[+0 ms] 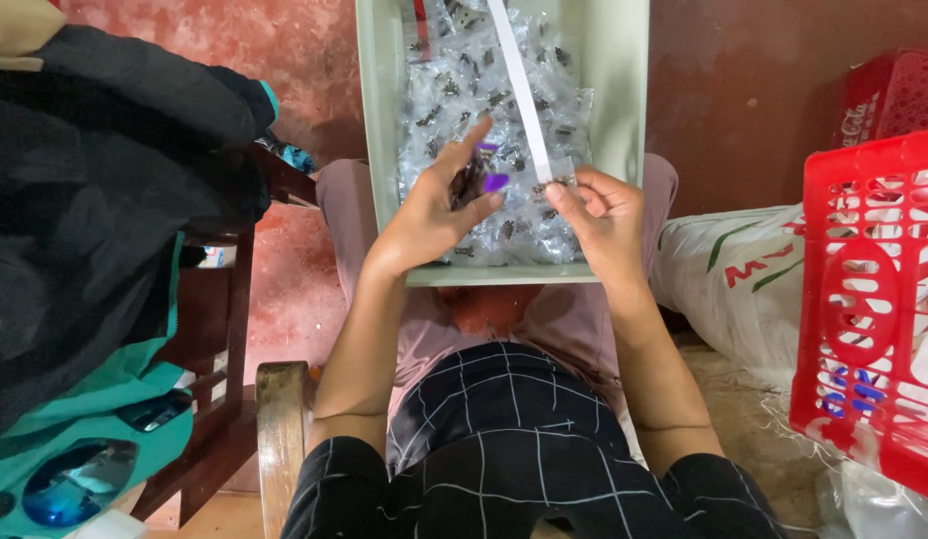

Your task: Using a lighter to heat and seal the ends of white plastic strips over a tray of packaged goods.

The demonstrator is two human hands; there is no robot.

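Nearest, a wooden chair [234, 399] stands at the left with dark clothing [94, 180] heaped over it, and a red plastic crate [868, 309] stands at the right, beside a white sack [728, 274]. Farther on, a pale green tray [379, 120] rests on the person's lap, full of small clear packets [504, 225]. The left hand [429, 215] pinches a small dark part [472, 180] between thumb and fingers. The right hand [604, 215] pinches one clear bag [556, 170] just beside it, at the end of a white strip [519, 85] that runs to the far side
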